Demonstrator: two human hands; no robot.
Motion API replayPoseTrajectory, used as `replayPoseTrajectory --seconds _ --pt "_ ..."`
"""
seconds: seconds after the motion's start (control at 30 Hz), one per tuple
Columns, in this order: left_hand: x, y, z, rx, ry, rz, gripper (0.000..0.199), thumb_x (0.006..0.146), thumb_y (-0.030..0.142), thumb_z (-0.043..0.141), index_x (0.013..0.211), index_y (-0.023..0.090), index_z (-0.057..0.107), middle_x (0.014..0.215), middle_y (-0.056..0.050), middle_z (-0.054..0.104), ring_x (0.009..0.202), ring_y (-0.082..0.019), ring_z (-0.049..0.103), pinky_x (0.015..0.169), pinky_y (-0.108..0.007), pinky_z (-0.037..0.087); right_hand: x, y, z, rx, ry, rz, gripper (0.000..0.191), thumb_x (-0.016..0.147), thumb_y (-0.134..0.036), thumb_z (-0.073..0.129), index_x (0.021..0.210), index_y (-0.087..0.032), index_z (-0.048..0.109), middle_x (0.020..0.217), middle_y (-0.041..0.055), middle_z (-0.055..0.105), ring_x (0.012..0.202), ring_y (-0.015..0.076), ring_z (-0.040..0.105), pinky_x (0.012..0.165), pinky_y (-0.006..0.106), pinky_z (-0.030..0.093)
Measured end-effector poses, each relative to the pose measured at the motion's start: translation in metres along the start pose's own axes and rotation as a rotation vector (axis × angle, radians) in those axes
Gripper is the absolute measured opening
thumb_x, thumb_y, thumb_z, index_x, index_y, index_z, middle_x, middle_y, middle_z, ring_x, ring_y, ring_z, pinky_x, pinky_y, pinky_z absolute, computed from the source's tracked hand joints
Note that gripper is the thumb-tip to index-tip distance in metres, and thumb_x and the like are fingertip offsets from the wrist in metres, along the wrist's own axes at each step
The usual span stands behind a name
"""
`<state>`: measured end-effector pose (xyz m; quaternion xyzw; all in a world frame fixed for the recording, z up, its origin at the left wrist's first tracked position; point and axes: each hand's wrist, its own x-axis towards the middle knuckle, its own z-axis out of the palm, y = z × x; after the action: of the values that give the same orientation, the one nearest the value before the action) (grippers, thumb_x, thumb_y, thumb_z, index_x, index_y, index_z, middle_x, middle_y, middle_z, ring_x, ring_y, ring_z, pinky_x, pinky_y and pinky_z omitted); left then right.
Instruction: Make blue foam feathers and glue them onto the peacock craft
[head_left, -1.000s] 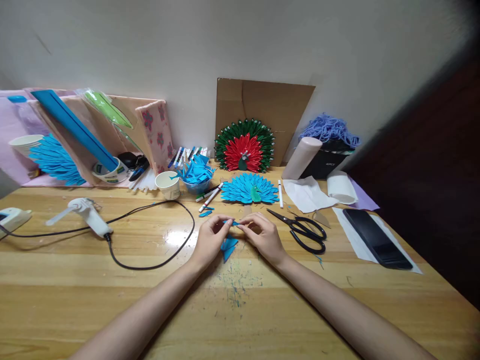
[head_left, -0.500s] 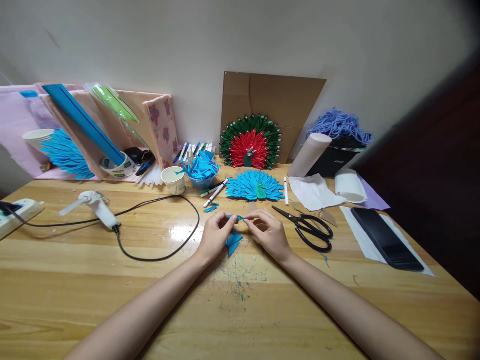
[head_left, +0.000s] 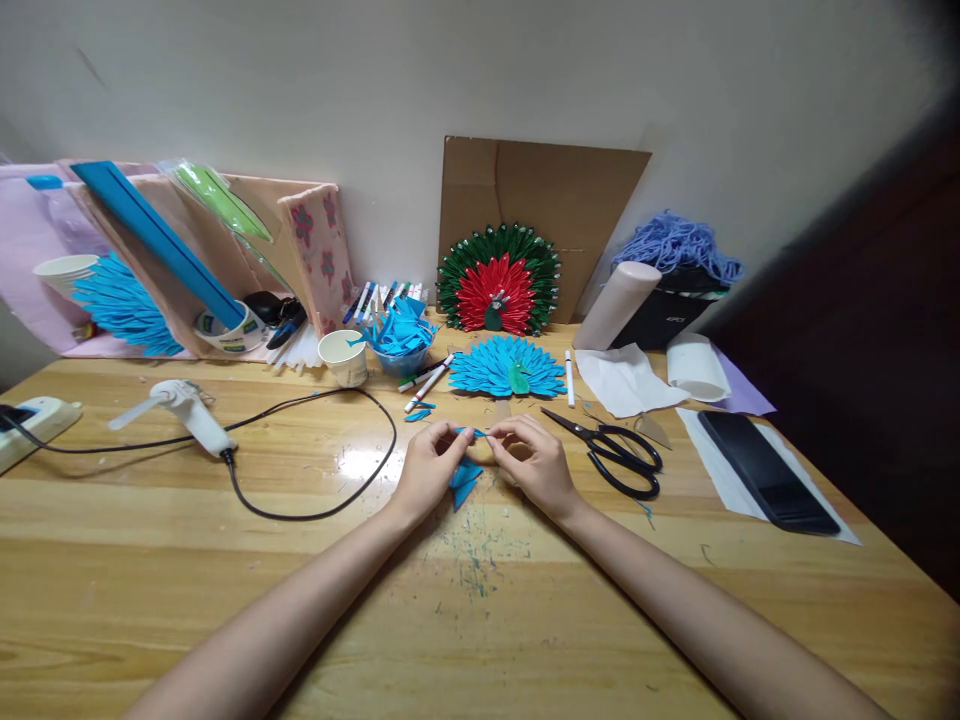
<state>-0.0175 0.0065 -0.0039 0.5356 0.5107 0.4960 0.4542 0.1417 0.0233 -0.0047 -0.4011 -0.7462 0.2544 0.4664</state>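
Between the fingertips of my left hand (head_left: pixel 433 462) and my right hand (head_left: pixel 531 460) is a small blue strip (head_left: pixel 474 433), pinched at both ends. It looks like paper or felt; the fingers hide most of it. Under my left hand, several blue pieces with pointed corners (head_left: pixel 465 482) lie on the table. Just beyond the hands sits a blue peacock craft (head_left: pixel 506 367) with layered petals and a green body. Black-handled scissors (head_left: pixel 615 455) lie to the right of my right hand, their tips pointing toward the peacock.
A bowl of blue pieces (head_left: pixel 401 335) and a paper cup (head_left: pixel 343 358) stand at the back. To the left are a glue gun (head_left: pixel 193 418) and its looping cord. A red-and-green peacock (head_left: pixel 499 280) leans on cardboard (head_left: pixel 585 210). On the right lies a phone (head_left: pixel 765 470).
Both hands keep their pinch on the blue strip with barely any movement. The whole view has shifted slightly, so everything sits a little further left and higher.
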Motion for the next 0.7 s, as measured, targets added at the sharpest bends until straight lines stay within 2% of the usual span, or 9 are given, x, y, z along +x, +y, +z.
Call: replayPoseTrajectory --seconds 0.27,0.7 --pt "0.001 0.0003 -0.0009 0.003 0.028 0.018 0.029 0.079 0.041 0.054 0.07 0.014 0.057 0.058 0.001 0.052 0.056 -0.011 0.048 0.053 -0.022 0.036 0.0001 0.0001 0.0001 0.031 0.039 0.029 0.009 0.081 -0.025 0.057 0.079 -0.02 0.064 0.079 0.0043 0.062 0.074 0.0159 0.059 0.062 0.028 0.052" --pt "0.0003 0.003 -0.0006 -0.023 0.011 0.015 0.029 0.078 0.042 0.056 0.07 0.014 0.059 0.059 0.001 0.053 0.056 -0.011 0.048 0.053 -0.022 0.036 0.0007 -0.0019 -0.0008 -0.029 0.004 -0.008 0.006 0.082 -0.023 0.054 0.078 -0.02 0.059 0.076 0.0039 0.059 0.071 0.017 0.056 0.064 0.031 0.049"
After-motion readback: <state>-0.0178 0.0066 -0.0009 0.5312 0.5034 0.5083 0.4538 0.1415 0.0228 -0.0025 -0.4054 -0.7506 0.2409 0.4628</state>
